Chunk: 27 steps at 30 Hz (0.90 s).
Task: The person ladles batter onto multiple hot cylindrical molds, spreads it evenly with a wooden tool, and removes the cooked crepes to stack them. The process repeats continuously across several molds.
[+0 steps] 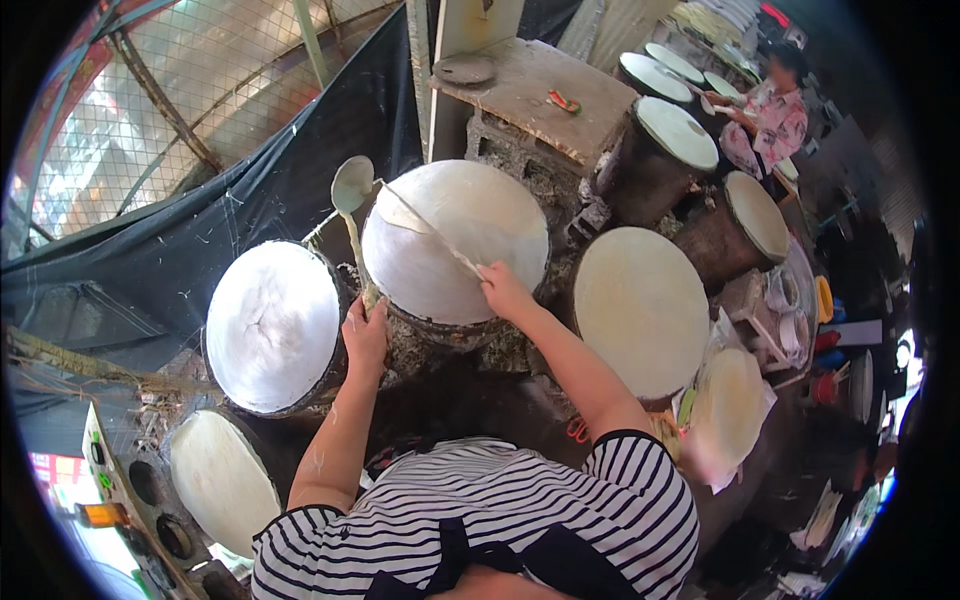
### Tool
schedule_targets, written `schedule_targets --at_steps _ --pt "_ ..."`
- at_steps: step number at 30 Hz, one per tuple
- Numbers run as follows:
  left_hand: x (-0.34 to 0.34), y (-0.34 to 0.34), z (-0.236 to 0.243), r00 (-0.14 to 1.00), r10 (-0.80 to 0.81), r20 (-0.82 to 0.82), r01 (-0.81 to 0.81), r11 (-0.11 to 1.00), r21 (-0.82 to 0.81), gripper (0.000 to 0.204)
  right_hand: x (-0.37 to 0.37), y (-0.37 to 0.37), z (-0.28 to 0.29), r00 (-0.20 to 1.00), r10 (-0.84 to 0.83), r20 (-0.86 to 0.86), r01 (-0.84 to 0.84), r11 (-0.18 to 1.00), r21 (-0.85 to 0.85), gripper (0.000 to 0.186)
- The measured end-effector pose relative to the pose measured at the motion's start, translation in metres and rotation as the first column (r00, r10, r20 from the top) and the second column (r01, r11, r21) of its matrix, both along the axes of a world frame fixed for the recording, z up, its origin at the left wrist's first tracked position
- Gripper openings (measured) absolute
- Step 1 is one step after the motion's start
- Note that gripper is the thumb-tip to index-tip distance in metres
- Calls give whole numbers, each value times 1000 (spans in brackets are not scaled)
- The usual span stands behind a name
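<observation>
My left hand (367, 335) grips the coated handle of a ladle (352, 185), its bowl raised beside the far left rim of a round griddle (420, 285). Closed round one end of a thin stick (435, 232), my right hand (507, 292) is over the griddle's right side. The stick slants across to the far left rim. A pale, thin layer (485, 205) covers the far part of the griddle; the near part shows grey metal. Just left of my left hand stands another griddle (272, 325) with a bright whitish top.
A griddle with a full cream-coloured sheet (640, 310) is at my right; another griddle (225, 480) is at lower left. A stack of pale round sheets (725, 410) lies at right. A wooden board (550, 95) rests on blocks beyond. Another person (775, 115) works at far right.
</observation>
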<state>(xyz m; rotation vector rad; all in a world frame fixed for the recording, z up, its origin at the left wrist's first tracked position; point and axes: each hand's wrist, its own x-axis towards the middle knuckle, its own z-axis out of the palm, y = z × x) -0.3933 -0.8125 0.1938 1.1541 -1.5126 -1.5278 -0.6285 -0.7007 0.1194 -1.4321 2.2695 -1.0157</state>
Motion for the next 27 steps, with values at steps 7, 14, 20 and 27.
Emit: schedule_targets --at_steps 7,14,20,27 --pt "-3 21 10 998 56 10 -56 998 13 17 -62 -39 14 973 -46 -227 95 973 210 25" --pt "7 13 11 997 62 36 -63 998 21 18 -55 15 4 992 119 43 -122 988 93 29" --pt "6 0 6 997 67 28 -67 998 -8 24 -78 37 28 944 277 178 -300 947 117 29" --pt "19 -2 14 993 104 52 -108 991 73 25 -131 -58 20 983 172 62 -179 973 148 26"
